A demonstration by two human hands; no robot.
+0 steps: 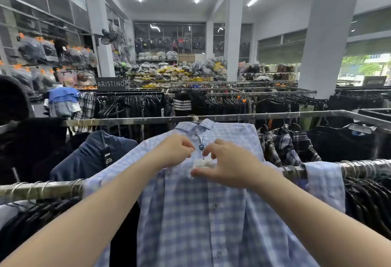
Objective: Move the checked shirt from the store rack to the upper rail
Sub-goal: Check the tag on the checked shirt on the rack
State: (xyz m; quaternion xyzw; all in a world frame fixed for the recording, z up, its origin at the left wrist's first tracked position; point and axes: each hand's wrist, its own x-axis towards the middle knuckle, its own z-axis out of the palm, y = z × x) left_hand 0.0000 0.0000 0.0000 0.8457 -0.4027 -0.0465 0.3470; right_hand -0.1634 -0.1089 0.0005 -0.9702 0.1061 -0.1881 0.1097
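Note:
A light blue checked shirt [203, 213] hangs in front of me, its collar up at the upper rail [131, 121] and its body draped over the nearer lower rail [40, 188]. My left hand [175, 150] pinches the shirt's front placket just below the collar. My right hand [228, 165] holds the white price tag [202, 164] that hangs on a dark string from the placket. One sleeve [325, 184] lies over the lower rail at right. The hanger is hidden under the collar.
A navy shirt [88, 156] with a black tag hangs left of the checked one. Dark plaid shirts [283, 144] hang to its right on the upper rail. Black garments on several hangers crowd the lower rail on both sides. More racks and pillars stand behind.

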